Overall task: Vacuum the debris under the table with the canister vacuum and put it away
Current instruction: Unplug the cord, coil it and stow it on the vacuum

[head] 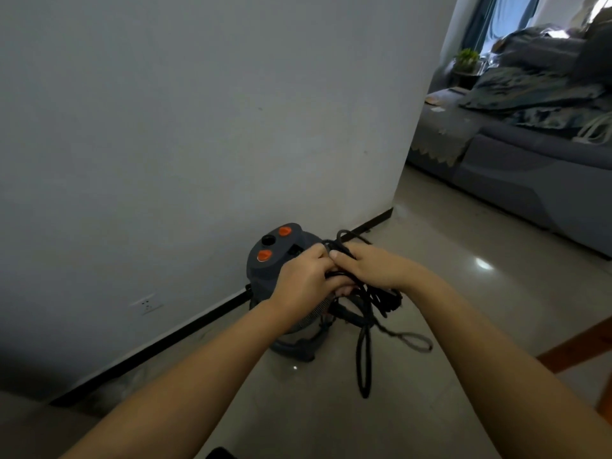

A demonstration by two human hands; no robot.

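Bundling above the canister vacuum (275, 260), the black cord (364, 342) was gripped by left hand (303, 283) and right hand (371, 268), loops hanging toward five o'clock.

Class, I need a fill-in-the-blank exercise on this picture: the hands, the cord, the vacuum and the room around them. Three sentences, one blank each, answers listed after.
1. Both hands, left and right, hold a bundle of black ____.
2. The vacuum stands on the floor against the ____.
3. The two round buttons on top of the vacuum are ____.

Answers: cord; wall; orange
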